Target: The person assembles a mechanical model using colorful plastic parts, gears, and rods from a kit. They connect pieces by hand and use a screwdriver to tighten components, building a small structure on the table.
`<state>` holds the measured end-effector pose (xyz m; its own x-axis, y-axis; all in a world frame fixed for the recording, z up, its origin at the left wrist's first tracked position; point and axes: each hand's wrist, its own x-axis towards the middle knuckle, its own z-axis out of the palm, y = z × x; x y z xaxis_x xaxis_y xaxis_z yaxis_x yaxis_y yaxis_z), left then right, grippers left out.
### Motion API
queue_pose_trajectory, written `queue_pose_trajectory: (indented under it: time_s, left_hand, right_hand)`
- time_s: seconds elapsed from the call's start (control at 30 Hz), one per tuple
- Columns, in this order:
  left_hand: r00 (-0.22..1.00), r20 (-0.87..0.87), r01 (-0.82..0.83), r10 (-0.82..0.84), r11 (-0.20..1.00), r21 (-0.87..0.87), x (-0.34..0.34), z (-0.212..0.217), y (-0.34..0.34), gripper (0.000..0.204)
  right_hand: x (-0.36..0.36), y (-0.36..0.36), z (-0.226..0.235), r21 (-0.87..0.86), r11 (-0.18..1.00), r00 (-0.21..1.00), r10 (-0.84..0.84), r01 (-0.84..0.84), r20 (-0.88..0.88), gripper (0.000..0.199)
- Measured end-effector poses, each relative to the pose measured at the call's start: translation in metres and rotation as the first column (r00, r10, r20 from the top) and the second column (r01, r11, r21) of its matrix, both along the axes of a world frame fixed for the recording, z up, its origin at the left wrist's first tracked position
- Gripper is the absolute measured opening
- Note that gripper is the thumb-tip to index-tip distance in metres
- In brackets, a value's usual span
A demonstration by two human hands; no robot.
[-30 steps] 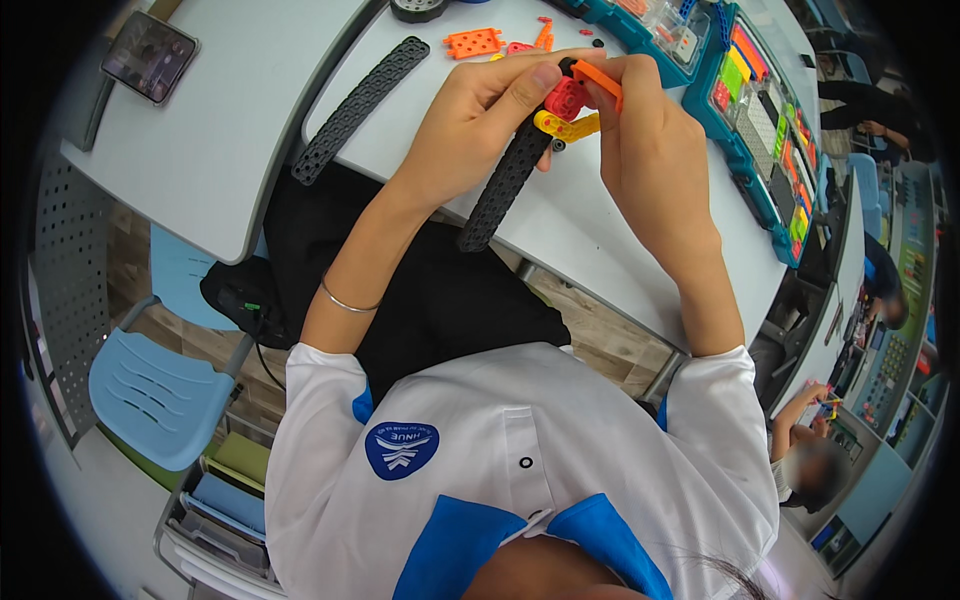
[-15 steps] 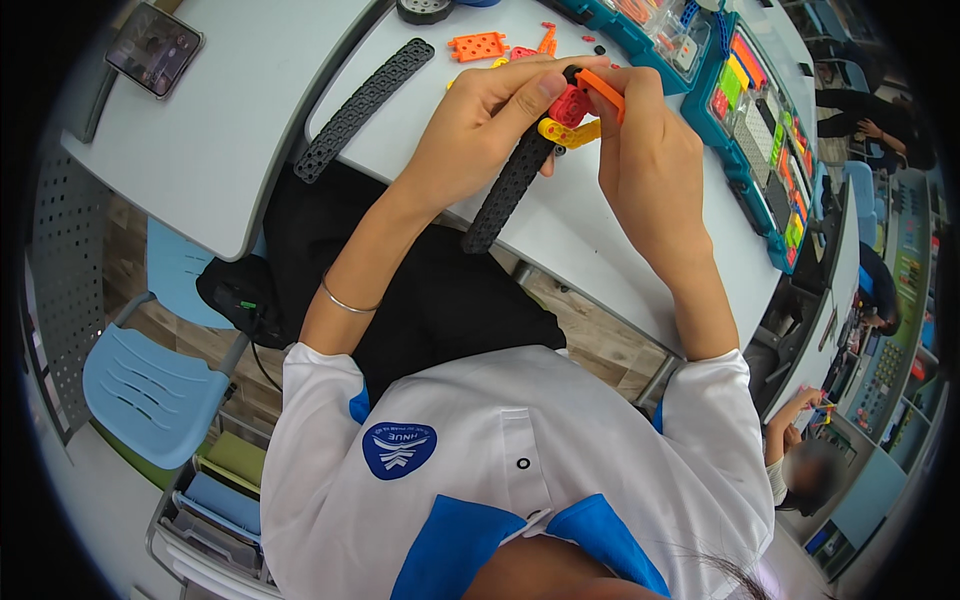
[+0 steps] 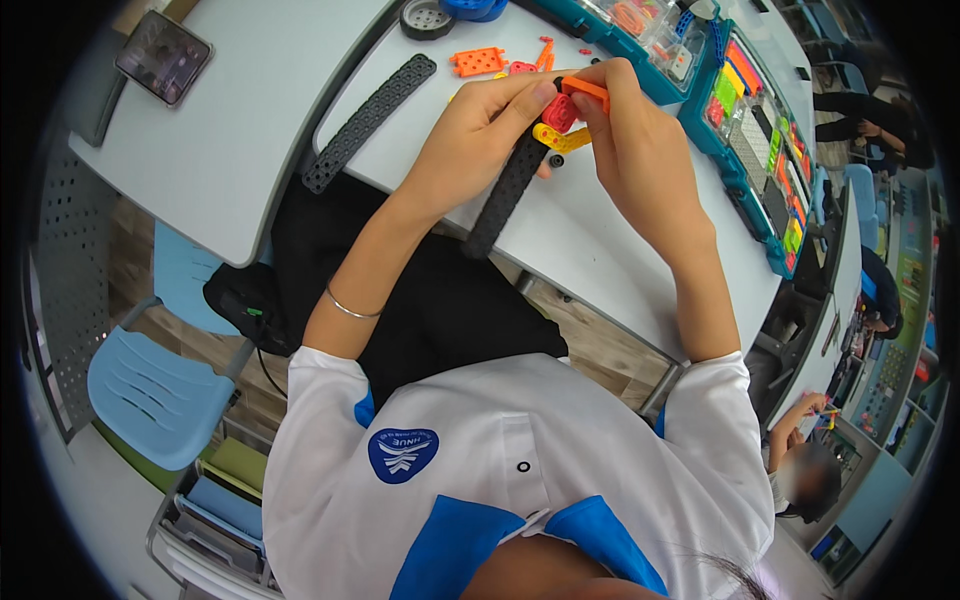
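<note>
Over the white table, my left hand [image 3: 455, 145] is closed on a building-kit assembly. The assembly has a long black perforated beam [image 3: 508, 190] slanting toward my lap, a red connector [image 3: 560, 114] at its upper end and a yellow bent piece [image 3: 563, 139] beside that. My right hand [image 3: 648, 165] pinches an orange flat piece [image 3: 588, 93] against the top of the red connector. Whether the orange piece is locked in cannot be seen, as fingers cover part of the joint. To the left lies another black perforated beam [image 3: 370, 122], untouched.
Loose pieces lie beyond my hands, among them an orange perforated plate [image 3: 478, 62] and a grey-black wheel [image 3: 427, 18]. A teal parts case [image 3: 740, 190] stands open at the right. A phone [image 3: 164, 58] rests on the left table. Blue chairs [image 3: 155, 400] stand lower left; people sit far right.
The orange piece has swung from a steep slant to a flatter position over the red connector, with my right fingers shifting along with it. My left hand keeps its hold.
</note>
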<state>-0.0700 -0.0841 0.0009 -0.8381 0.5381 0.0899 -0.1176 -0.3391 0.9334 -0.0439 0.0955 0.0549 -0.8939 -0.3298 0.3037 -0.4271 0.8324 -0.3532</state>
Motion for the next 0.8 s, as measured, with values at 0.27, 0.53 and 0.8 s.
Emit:
queue_pose_trajectory:
  time_s: [0.27,0.53,0.8]
  left_hand:
    - [0.971,-0.021,-0.226,0.237,0.948,0.223,-0.009,0.002,0.001,0.045]
    - [0.968,-0.090,-0.201,0.233,0.940,0.276,-0.013,-0.002,-0.005,0.039]
    - [0.913,-0.386,-0.190,0.133,0.975,-0.112,-0.022,0.000,-0.023,0.054]
  right_hand:
    - [-0.006,0.026,0.035,-0.162,0.987,0.989,0.019,0.005,0.145,0.046]
    - [-0.006,0.051,0.031,-0.090,0.992,0.954,0.106,-0.084,0.282,0.042]
    - [-0.012,0.052,0.030,-0.131,0.986,0.948,0.133,-0.098,0.289,0.030]
